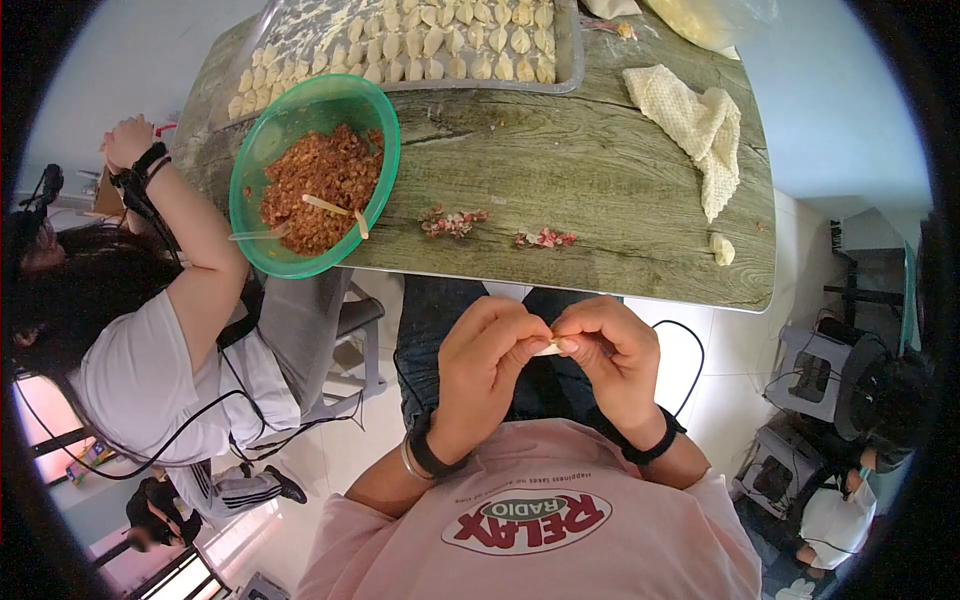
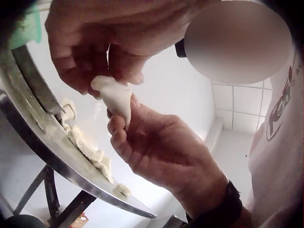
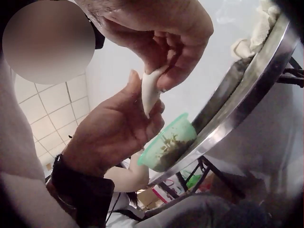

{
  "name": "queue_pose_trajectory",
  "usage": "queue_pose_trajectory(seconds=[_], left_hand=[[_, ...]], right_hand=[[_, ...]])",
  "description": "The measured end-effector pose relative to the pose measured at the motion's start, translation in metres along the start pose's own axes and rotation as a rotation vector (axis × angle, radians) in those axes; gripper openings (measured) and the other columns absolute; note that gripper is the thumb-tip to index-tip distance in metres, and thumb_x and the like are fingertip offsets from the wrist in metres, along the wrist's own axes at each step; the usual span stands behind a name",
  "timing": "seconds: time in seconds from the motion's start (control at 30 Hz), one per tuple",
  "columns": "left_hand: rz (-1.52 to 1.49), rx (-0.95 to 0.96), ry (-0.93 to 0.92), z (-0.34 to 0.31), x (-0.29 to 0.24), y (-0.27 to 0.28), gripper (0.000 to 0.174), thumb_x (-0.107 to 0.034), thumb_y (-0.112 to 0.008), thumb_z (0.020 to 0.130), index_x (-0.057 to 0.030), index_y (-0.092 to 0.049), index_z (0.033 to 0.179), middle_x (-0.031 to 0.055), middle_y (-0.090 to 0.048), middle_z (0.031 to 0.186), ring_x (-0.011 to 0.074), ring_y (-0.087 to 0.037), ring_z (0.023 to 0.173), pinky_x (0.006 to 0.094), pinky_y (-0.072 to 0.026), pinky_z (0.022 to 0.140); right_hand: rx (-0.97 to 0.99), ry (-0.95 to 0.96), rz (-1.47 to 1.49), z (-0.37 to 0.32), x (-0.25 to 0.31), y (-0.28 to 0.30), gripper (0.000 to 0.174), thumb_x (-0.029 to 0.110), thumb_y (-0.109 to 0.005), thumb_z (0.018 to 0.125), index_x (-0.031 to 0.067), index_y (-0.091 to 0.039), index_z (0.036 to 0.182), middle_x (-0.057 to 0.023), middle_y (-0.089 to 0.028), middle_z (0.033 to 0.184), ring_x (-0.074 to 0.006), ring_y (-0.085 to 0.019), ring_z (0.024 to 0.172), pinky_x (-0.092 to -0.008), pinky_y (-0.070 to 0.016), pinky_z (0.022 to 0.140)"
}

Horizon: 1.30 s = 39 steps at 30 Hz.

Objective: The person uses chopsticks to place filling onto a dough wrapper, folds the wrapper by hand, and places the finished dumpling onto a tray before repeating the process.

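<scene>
Both hands meet below the table's near edge, over my lap, and pinch a small white dumpling [image 1: 548, 348] between them. My left hand [image 1: 520, 345] grips one side of it with curled fingers; my right hand [image 1: 582, 340] pinches the other. In the left wrist view the left hand [image 2: 95, 78] holds the dumpling [image 2: 116, 97] from above while the right hand [image 2: 124, 127] supports it from below. In the right wrist view the right hand [image 3: 167, 71] squeezes the dumpling [image 3: 151, 90] edge against the left hand [image 3: 142, 107].
A green bowl [image 1: 250, 150] of minced filling with wooden sticks [image 1: 330, 207] overhangs the wooden table [image 1: 580, 180] at left. A metal tray [image 1: 572, 60] of several dumplings, a cream cloth [image 1: 700, 125] and a dough lump [image 1: 721, 248] lie beyond. Another person [image 1: 150, 370] sits left.
</scene>
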State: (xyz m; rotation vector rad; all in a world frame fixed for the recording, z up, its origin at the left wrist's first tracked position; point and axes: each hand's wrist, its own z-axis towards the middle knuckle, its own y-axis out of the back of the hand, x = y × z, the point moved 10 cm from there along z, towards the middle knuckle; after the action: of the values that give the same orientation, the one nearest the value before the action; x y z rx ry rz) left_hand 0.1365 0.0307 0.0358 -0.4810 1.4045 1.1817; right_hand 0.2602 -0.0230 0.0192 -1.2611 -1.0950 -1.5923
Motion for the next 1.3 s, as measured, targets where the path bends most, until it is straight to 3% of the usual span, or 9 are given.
queue_pose_trajectory(seconds=[0.27, 0.33, 0.43, 0.6, 0.67, 0.87, 1.13, 1.3], left_hand=[[-0.082, 0.018, 0.000, 0.000, 0.002, -0.001, 0.011, -0.002, -0.068, 0.073, -0.0031, -0.062, 0.082, 0.0079, -0.058, 0.082, 0.0177, -0.057, 0.075, 0.0250, -0.0441, 0.063], [-0.089, 0.001, 0.032, 0.001, 0.003, 0.003, 0.012, -0.003, -0.068, 0.073, -0.0030, -0.062, 0.083, 0.0076, -0.058, 0.081, 0.0173, -0.057, 0.075, 0.0253, -0.0441, 0.064], [-0.097, -0.016, 0.064, -0.001, 0.008, 0.004, 0.013, -0.003, -0.068, 0.074, -0.0029, -0.061, 0.086, 0.0071, -0.058, 0.081, 0.0165, -0.057, 0.075, 0.0256, -0.0441, 0.064], [-0.212, -0.003, 0.188, -0.002, 0.018, -0.002, 0.012, -0.003, -0.066, 0.076, -0.0027, -0.061, 0.087, 0.0069, -0.058, 0.081, 0.0160, -0.056, 0.073, 0.0255, -0.0435, 0.064], [-0.109, 0.029, 0.020, 0.002, 0.006, -0.003, 0.011, -0.002, -0.066, 0.076, -0.0027, -0.061, 0.086, 0.0068, -0.058, 0.081, 0.0156, -0.056, 0.073, 0.0247, -0.0434, 0.063], [-0.077, -0.004, 0.026, 0.002, 0.006, 0.000, 0.008, -0.002, -0.065, 0.076, -0.0026, -0.061, 0.084, 0.0065, -0.057, 0.077, 0.0169, -0.056, 0.068, 0.0257, -0.0432, 0.058], [-0.087, 0.032, 0.030, 0.002, 0.005, -0.004, 0.008, -0.003, -0.066, 0.075, -0.0031, -0.062, 0.082, 0.0064, -0.057, 0.080, 0.0168, -0.055, 0.072, 0.0253, -0.0431, 0.062], [-0.093, 0.055, -0.043, 0.003, 0.000, -0.004, 0.009, -0.002, -0.066, 0.074, -0.0032, -0.061, 0.082, 0.0064, -0.058, 0.080, 0.0182, -0.056, 0.072, 0.0262, -0.0440, 0.064]], right_hand=[[0.013, 0.029, -0.022, 0.001, 0.005, -0.002, 0.008, 0.003, -0.063, 0.079, 0.0003, -0.059, 0.086, -0.0080, -0.059, 0.082, -0.0172, -0.057, 0.075, -0.0264, -0.0458, 0.065], [-0.050, -0.161, 0.207, -0.002, -0.008, -0.001, 0.009, 0.004, -0.061, 0.083, -0.0005, -0.058, 0.090, -0.0068, -0.059, 0.084, -0.0130, -0.057, 0.075, -0.0249, -0.0465, 0.066], [-0.040, -0.292, 0.330, -0.006, -0.025, -0.004, 0.008, 0.004, -0.058, 0.085, -0.0015, -0.058, 0.091, -0.0055, -0.059, 0.085, -0.0100, -0.056, 0.074, -0.0231, -0.0467, 0.066], [-0.011, -0.229, 0.301, -0.004, -0.026, -0.004, 0.006, 0.004, -0.058, 0.086, -0.0017, -0.058, 0.089, -0.0055, -0.058, 0.083, -0.0103, -0.056, 0.071, -0.0219, -0.0462, 0.064], [0.003, -0.206, 0.279, -0.003, -0.024, -0.004, 0.006, 0.004, -0.058, 0.086, -0.0016, -0.057, 0.088, -0.0054, -0.058, 0.083, -0.0102, -0.056, 0.071, -0.0219, -0.0461, 0.064], [0.021, -0.147, 0.214, -0.001, -0.017, -0.005, 0.006, 0.004, -0.061, 0.083, -0.0011, -0.059, 0.086, -0.0056, -0.058, 0.083, -0.0122, -0.055, 0.075, -0.0234, -0.0449, 0.067], [0.047, -0.018, 0.019, 0.003, -0.004, -0.002, 0.009, 0.006, -0.064, 0.081, 0.0009, -0.059, 0.085, -0.0056, -0.056, 0.085, -0.0128, -0.054, 0.078, -0.0241, -0.0442, 0.070], [0.031, -0.218, 0.256, 0.000, -0.016, -0.004, 0.008, 0.006, -0.063, 0.082, 0.0015, -0.059, 0.087, -0.0045, -0.054, 0.086, -0.0124, -0.054, 0.079, -0.0241, -0.0438, 0.071]])
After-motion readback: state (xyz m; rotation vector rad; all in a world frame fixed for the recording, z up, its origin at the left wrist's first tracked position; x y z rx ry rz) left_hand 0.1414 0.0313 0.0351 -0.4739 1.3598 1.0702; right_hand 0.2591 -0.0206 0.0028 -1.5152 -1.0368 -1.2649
